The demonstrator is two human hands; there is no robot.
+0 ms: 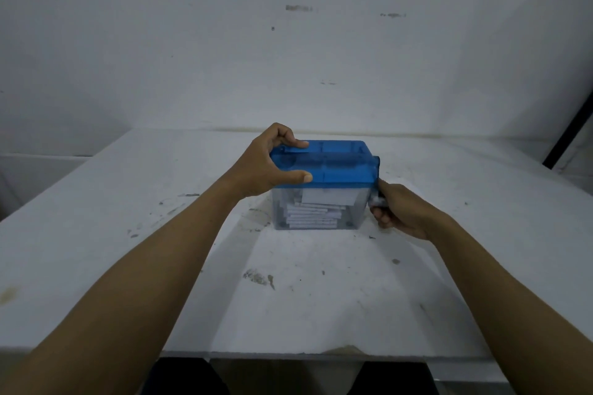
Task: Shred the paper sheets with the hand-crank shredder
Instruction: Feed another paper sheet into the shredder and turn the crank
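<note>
A hand-crank shredder stands in the middle of the white table (96,234). It has a blue translucent lid (340,167) over a clear bin (353,215). White paper strips (313,216) lie piled inside the bin, and a white paper piece hangs just under the lid. My left hand (266,163) grips the lid's left end, thumb on the near edge and fingers curled over the far edge. My right hand (396,212) is wrapped around the crank handle (378,200) at the shredder's right side, low beside the bin. The handle is mostly hidden by the fingers.
The table top is white, stained and scuffed, with its front edge (321,354) close to my body. A white wall (288,42) rises right behind the table. A dark bar (568,135) leans at the far right.
</note>
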